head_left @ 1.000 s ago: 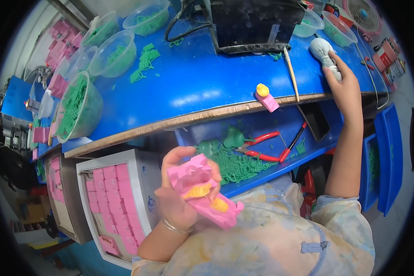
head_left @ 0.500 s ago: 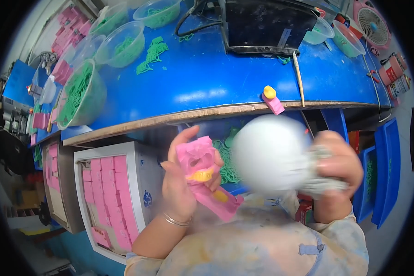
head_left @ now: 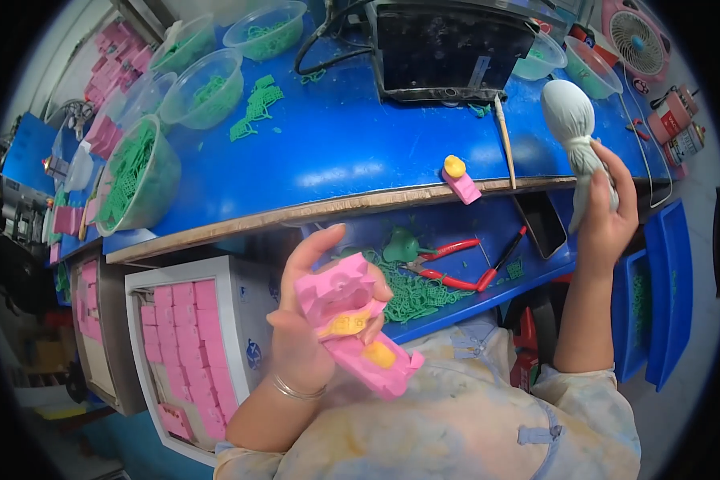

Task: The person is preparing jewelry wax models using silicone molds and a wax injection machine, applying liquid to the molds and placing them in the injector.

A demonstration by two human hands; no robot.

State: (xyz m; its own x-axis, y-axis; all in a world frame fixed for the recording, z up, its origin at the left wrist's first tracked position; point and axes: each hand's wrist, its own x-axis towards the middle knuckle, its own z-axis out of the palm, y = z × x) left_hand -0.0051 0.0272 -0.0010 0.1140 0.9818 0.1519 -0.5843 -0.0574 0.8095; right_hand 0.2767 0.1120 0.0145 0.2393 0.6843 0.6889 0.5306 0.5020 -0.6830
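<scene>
Left hand (head_left: 308, 320) close to the body, fingers wrapped around a pink mould (head_left: 352, 324), thumb and fingers pressed on its upper block; mould is split open, two halves hinged apart, yellow inserts (head_left: 380, 354) showing in the cavities, lower half tilted down toward the lap. Bracelet (head_left: 294, 390) on that wrist. Right hand (head_left: 608, 216) raised out to the right, closed around the tied neck of a pale cloth pouch (head_left: 572, 120), round end up, held above the bench edge, well apart from the mould. Just past the left hand, a lower blue shelf (head_left: 464, 232) carries a heap of green scraps (head_left: 412, 292), red-handled pliers (head_left: 448, 264) on top of them and a black tray (head_left: 542, 224) to the right. Left of the lap, a white drawer (head_left: 188, 352) stands open, packed with rows of pink moulds. Further out, blue bench (head_left: 336, 160): a small pink block with a yellow piece (head_left: 458, 178) near the front edge, a thin stick (head_left: 504, 140) beside it. Left side of bench has clear bowls (head_left: 208, 88) with green parts, the nearest one (head_left: 140, 172) fullest. At the back, a black machine (head_left: 452, 48) with cables. Far right corner, a pink fan (head_left: 644, 40).
</scene>
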